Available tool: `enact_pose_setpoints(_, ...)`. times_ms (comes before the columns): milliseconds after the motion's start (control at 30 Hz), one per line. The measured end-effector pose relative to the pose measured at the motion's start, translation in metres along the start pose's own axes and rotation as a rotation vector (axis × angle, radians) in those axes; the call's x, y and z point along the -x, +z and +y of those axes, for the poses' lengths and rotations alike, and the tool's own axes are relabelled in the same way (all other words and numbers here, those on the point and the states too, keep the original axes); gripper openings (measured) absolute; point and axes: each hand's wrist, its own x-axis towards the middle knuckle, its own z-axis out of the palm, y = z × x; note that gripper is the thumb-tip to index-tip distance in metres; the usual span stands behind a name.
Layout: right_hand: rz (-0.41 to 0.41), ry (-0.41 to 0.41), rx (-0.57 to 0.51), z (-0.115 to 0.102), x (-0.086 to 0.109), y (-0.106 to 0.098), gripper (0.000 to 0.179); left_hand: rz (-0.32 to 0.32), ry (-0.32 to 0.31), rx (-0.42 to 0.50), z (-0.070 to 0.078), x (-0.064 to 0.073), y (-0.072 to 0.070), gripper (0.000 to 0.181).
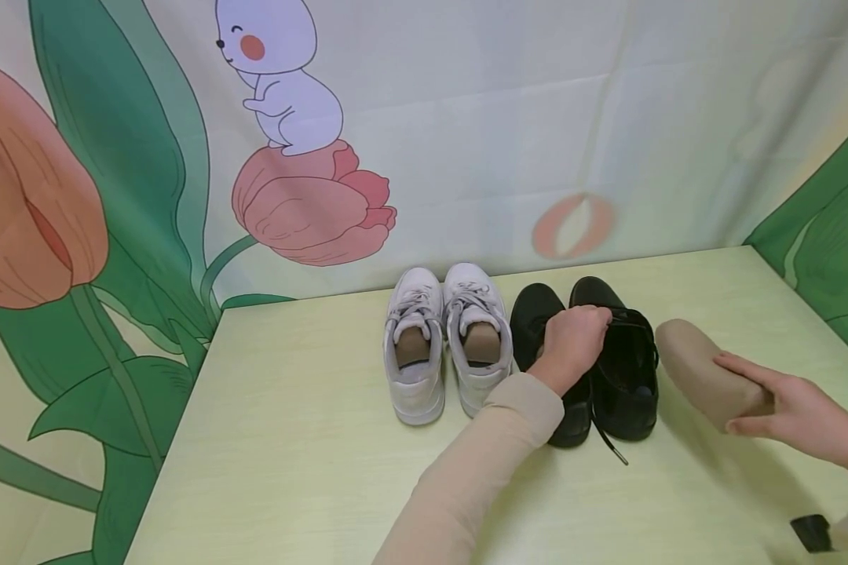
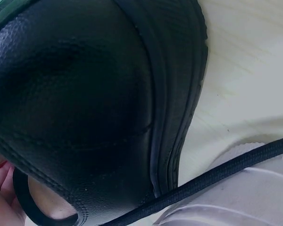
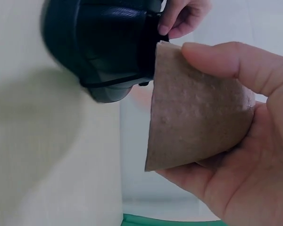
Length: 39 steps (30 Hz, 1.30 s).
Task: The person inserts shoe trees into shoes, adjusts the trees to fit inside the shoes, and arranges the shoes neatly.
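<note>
My left hand (image 1: 572, 341) pinches the tongue area at the opening of the right-hand black shoe (image 1: 632, 400), its fingertips also showing in the right wrist view. A loose black lace (image 1: 611, 447) trails from this shoe. Beside it, partly under my left arm, stands the other black shoe (image 1: 533, 306). My right hand (image 1: 805, 412) grips a brown moulded paper shoe insert (image 1: 707, 377) by one end, thumb on one side and fingers on the other. The insert is held just right of the black shoe, apart from it, its rounded end pointing up and left in the head view.
To the left stand two white sneakers (image 1: 415, 392) with brown inserts (image 1: 482, 344) inside. All the shoes are on a pale yellow table (image 1: 290, 439), toes toward a printed curtain (image 1: 466, 157) at the back. Near the right sleeve is a small black object (image 1: 811, 534).
</note>
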Motion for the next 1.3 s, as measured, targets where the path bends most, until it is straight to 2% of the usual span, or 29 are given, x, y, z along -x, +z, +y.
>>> enact_pose_setpoints(300, -0.004, -0.046, 0.019, -0.012, -0.001, -0.003, 0.086, -0.023, -0.010, 0.014, 0.000, -0.001, -0.001, 0.021)
enact_pose_setpoints(700, -0.112, -0.024, 0.021, -0.030, -0.008, -0.004, 0.088, -0.041, -0.016, 0.010, -0.001, -0.002, 0.001, 0.022)
enact_pose_setpoints(967, -0.100, -0.090, 0.010, -0.035, -0.012, -0.004, 0.084, -0.014, -0.017, 0.025, -0.002, -0.001, 0.004, 0.016)
enact_pose_setpoints(1300, -0.133, -0.106, 0.028, -0.045, -0.023, -0.003, 0.084, -0.007, 0.012, 0.076, -0.006, 0.000, 0.007, 0.016)
